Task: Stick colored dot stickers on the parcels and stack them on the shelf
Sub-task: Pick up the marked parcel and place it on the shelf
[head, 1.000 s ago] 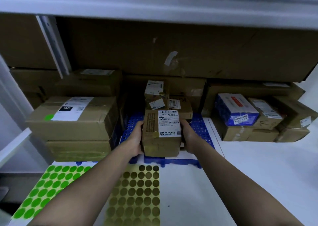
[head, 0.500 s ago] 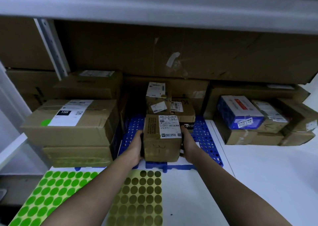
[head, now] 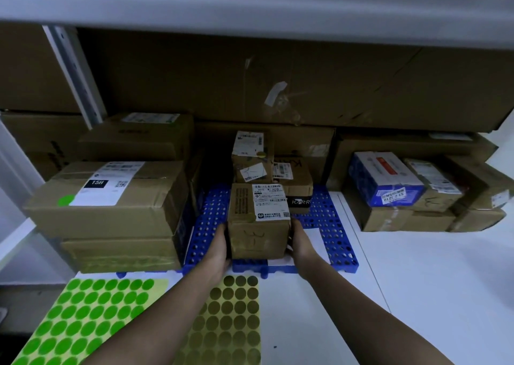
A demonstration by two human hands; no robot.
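The small parcel [head: 258,221] sits upright on the blue mat [head: 328,225], label side up, its long axis running away from the person toward the stacked boxes [head: 257,156] behind. The left hand [head: 219,243] and right hand [head: 300,242] press its two sides, fingers curled around the lower edges, so the parcel lies squarely between both grips. A gold dot [head: 250,216] shows on top.
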